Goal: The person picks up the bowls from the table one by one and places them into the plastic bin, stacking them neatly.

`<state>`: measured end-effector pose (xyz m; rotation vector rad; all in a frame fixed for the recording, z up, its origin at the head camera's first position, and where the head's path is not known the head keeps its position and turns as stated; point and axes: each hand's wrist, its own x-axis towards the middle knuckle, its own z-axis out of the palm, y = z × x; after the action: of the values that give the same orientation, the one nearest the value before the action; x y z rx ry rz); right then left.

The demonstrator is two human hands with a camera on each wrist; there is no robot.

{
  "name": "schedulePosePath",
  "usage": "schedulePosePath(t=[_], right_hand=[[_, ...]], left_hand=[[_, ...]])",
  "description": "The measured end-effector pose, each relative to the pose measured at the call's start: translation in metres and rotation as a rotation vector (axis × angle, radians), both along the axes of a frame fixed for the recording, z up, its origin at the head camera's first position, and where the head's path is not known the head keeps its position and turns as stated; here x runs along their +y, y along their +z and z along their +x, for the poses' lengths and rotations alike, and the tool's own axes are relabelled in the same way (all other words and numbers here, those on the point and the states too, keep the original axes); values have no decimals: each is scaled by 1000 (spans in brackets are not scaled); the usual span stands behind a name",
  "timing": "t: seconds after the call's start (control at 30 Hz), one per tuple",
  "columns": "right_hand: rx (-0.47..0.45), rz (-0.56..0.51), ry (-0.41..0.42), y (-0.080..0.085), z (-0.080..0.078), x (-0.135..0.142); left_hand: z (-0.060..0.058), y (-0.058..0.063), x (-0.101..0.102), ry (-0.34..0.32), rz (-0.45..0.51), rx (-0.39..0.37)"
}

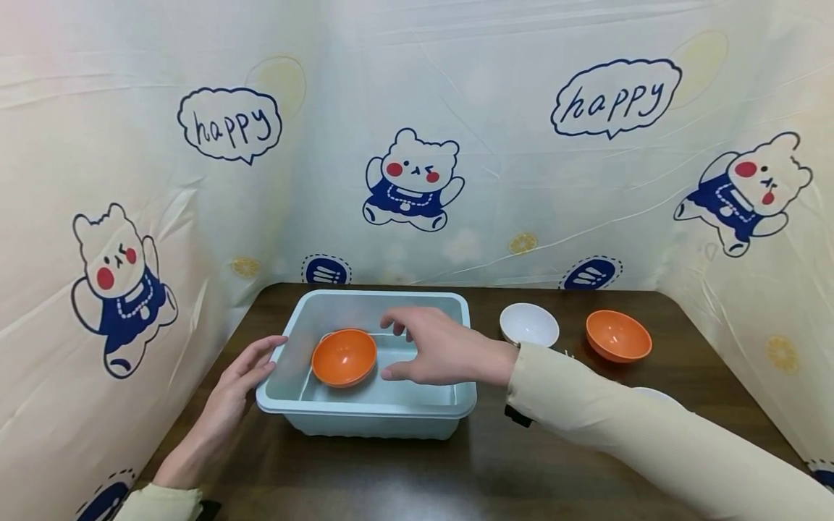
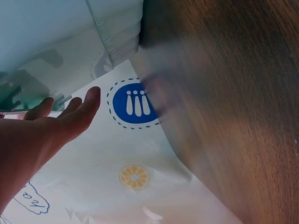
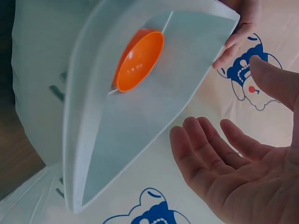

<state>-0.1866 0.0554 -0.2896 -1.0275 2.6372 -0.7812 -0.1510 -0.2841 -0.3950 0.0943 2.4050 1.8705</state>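
Observation:
A pale blue plastic bin (image 1: 371, 411) stands on the table, with an orange bowl (image 1: 344, 357) inside at its left. A thin pale edge peeks out behind that bowl; what it belongs to is hidden. My left hand (image 1: 237, 383) touches the bin's left rim from outside, fingers fairly straight; the left wrist view has these fingers (image 2: 86, 109) by the bin's wall. Over the right half of the bin, my right hand (image 1: 436, 347) holds nothing. Its thumb and fingers are spread apart, and the right wrist view shows the bare palm (image 3: 252, 186).
Right of the bin are a white bowl (image 1: 530, 324) and another orange bowl (image 1: 618, 336). Part of a white rim (image 1: 656, 395) shows behind my right sleeve. A printed curtain (image 1: 508, 181) surrounds the dark wooden table (image 1: 365, 474) at the back and sides.

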Motion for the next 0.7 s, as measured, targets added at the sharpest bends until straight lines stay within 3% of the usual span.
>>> schedulePosePath(t=[0.7], right_hand=[[102, -213, -39, -7, 38, 42]], left_hand=[[0, -1, -1, 7, 3, 6]])
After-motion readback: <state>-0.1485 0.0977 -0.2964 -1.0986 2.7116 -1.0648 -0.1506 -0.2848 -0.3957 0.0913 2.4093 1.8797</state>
